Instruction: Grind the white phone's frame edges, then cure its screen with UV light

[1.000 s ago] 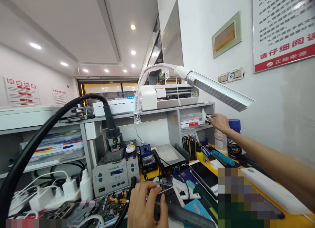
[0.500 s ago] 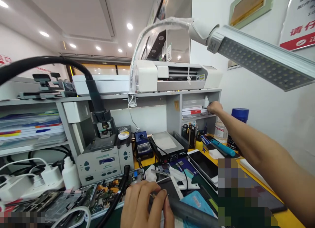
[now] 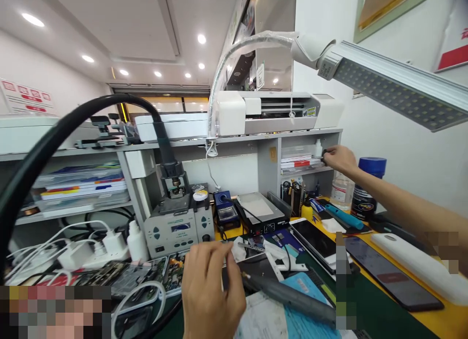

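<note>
My left hand (image 3: 212,288) is low in the middle of the head view, back towards me and fingers curled; anything inside is hidden. Just right of its thumb is the metal tip of a grey, rod-shaped tool (image 3: 292,297), which slants down to the right over papers and a blue sheet (image 3: 305,285). My right hand (image 3: 340,158) reaches out to the shelf at the back right, fingers closed in a pinch. A small dark thing shows at its fingertips, too small to name. Beside them stand a small white bottle (image 3: 318,148) and stacked papers in a clear tray (image 3: 296,162).
A grey soldering station (image 3: 175,231) and blue iron stand (image 3: 226,214) are at the back. A black-sided heating plate (image 3: 259,212) sits centrally. Phones (image 3: 393,270), a blue-capped jar (image 3: 365,188) and clear bottle (image 3: 341,190) stand right. A lamp (image 3: 395,83) hangs overhead; a black hose (image 3: 54,139) arches left.
The view has shifted left, so most things appear further right. My left thumb has moved away from the grey tool's tip. My right hand stays at the shelf, its wrist turned.
</note>
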Motion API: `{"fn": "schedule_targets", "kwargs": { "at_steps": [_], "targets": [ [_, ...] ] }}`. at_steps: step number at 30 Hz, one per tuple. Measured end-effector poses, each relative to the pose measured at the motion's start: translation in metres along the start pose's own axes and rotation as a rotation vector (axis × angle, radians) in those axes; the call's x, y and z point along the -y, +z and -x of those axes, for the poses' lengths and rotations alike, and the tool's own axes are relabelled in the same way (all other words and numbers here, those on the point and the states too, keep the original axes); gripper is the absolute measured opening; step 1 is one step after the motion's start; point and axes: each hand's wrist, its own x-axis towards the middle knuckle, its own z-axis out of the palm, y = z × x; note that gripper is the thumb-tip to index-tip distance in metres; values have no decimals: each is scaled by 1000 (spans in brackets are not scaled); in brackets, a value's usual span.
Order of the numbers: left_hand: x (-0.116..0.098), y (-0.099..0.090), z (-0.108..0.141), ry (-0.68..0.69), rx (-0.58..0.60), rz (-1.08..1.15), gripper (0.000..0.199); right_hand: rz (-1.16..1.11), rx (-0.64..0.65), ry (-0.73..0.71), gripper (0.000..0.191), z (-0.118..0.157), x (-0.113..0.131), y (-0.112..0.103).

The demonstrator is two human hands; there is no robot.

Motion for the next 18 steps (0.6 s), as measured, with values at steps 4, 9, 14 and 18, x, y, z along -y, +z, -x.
{"fn": "schedule_targets", "kwargs": {
  "at_steps": [4, 9, 14, 18],
  "targets": [
    [23, -15, -13, -389, 86, -5, 19, -76, 220, -152, 28, 83, 25, -17],
    [40, -24, -17, -511, 364, -11, 20, -236, 771, -557, 33, 201, 70, -28],
    [38, -28, -17, -505, 469, -68, 23, -284, 906, -685, 41, 246, 86, -15],
    [33, -28, -15, -479, 549, -86, 24, -358, 901, -671, 24, 250, 79, -3]
  ]
}}
